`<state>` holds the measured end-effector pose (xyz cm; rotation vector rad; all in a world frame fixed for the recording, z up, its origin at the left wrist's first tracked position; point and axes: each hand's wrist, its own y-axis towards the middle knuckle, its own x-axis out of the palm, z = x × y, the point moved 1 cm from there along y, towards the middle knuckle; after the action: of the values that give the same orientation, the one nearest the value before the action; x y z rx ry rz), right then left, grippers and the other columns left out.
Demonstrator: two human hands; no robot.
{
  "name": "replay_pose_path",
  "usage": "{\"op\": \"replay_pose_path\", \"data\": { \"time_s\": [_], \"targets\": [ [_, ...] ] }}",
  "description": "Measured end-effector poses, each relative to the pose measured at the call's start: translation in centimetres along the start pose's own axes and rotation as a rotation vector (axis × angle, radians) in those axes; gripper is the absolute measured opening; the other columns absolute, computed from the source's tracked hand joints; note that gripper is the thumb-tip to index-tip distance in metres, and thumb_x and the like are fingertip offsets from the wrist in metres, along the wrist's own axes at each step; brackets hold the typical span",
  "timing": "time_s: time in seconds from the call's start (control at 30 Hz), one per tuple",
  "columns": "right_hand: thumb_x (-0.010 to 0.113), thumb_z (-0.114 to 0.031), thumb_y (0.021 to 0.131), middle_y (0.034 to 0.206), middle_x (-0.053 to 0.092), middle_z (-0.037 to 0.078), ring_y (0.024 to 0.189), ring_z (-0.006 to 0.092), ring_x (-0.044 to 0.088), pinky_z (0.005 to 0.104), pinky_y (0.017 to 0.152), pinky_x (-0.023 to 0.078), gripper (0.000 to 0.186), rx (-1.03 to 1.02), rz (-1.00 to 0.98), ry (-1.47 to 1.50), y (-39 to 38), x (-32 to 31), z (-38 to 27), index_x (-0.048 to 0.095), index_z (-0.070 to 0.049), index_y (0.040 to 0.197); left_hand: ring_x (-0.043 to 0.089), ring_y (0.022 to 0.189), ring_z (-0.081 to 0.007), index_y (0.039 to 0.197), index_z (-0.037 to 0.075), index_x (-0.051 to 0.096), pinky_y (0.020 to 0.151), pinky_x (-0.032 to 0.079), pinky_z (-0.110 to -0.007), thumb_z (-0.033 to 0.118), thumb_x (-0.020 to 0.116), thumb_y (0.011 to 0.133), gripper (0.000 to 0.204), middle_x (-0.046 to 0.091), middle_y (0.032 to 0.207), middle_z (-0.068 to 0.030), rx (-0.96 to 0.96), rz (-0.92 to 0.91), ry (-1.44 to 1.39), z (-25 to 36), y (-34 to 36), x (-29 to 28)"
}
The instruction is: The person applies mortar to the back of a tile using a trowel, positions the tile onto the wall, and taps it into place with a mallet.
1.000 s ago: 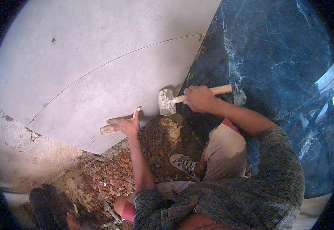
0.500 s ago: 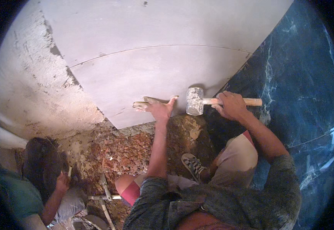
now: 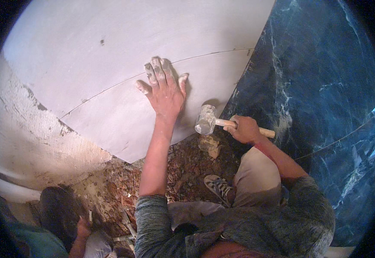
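Note:
My left hand (image 3: 166, 94) lies with fingers spread against the large white wall tiles, its fingertips reaching the thin seam between the upper tile (image 3: 123, 38) and the lower tile (image 3: 118, 116). Whitish-grey dust or mortar coats those fingertips. Closed round a wooden handle, my right hand (image 3: 244, 129) holds a mallet (image 3: 206, 119) with a thick, pale-smeared head. The mallet head is close to the lower tile's bottom right part; whether it touches the surface, I cannot tell. Dark blue marbled tile (image 3: 308, 99) stands behind and right of my right hand.
Rough plaster (image 3: 28, 129) borders the tiles on the left. Below lies broken reddish rubble (image 3: 148, 172), with my shoe (image 3: 219, 188) on the ground. At the lower left crouches another person, whose hand (image 3: 83, 227) is beside hand tools (image 3: 129, 223) on the ground.
My left hand has moved up from the lower tile's bottom area to the seam and spread flat. The mallet in my right hand has dipped slightly and tilted. The whole view has shifted.

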<state>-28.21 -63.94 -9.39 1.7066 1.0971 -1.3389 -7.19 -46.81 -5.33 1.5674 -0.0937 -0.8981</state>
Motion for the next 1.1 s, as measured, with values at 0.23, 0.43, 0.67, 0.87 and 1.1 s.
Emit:
{"op": "replay_pose_path", "data": {
  "time_s": [0.23,0.43,0.67,0.87,1.1],
  "targets": [
    [0.065,-0.049,0.078,0.077,0.065,0.017,0.076,0.0363,0.063,0.0463,0.07,0.048,0.044,0.055,0.062,0.111,-0.1,2.0,0.0,0.065,-0.007,0.092,0.009,0.14,-0.0393,0.139,-0.005,0.031,0.109,-0.002,-0.059,0.054,0.042,0.09,0.076,0.019,0.149,-0.0229,0.042,0.015,0.044,0.1,0.1,0.1],
    [0.066,-0.049,0.077,0.076,0.065,0.018,0.074,0.0384,0.063,0.0462,0.068,0.049,0.046,0.06,0.175,0.282,0.5,3.5,1.1,0.064,-0.006,0.093,0.015,0.14,-0.0376,0.139,0.014,0.041,0.108,-0.001,-0.061,0.049,0.04,0.094,0.057,0.023,0.149,-0.0188,0.092,0.059,0.056,-0.1,0.3,0.3],
    [0.065,-0.049,0.077,0.08,0.065,0.018,0.075,0.0378,0.063,0.0457,0.071,0.05,0.045,0.082,0.192,0.312,1.1,5.4,2.5,0.062,-0.007,0.094,0.019,0.14,-0.032,0.14,0.027,0.04,0.109,0.0,-0.061,0.013,0.05,0.08,0.062,0.027,0.15,-0.0098,0.315,-0.134,-0.076,1.2,1.4,-0.7],
    [0.071,-0.039,0.071,0.096,0.061,0.018,0.091,0.0351,0.06,0.0441,0.078,0.05,0.046,-0.032,0.06,0.341,0.4,4.5,1.5,0.06,-0.008,0.103,0.028,0.138,-0.0225,0.142,0.029,0.037,0.11,0.006,-0.056,0.017,0.049,0.081,0.063,0.031,0.149,-0.002,0.437,-0.146,-0.066,5.7,3.2,-0.4],
    [0.066,-0.045,0.077,0.086,0.066,0.017,0.082,0.036,0.064,0.0434,0.077,0.05,0.044,-0.226,0.33,0.205,-0.7,3.3,1.2,0.064,-0.006,0.097,0.026,0.138,-0.0239,0.144,0.029,0.032,0.11,0.01,-0.057,0.015,0.051,0.08,0.068,0.026,0.151,-0.0014,0.439,-0.191,-0.085,7.4,3.6,0.2]
  ]
}}
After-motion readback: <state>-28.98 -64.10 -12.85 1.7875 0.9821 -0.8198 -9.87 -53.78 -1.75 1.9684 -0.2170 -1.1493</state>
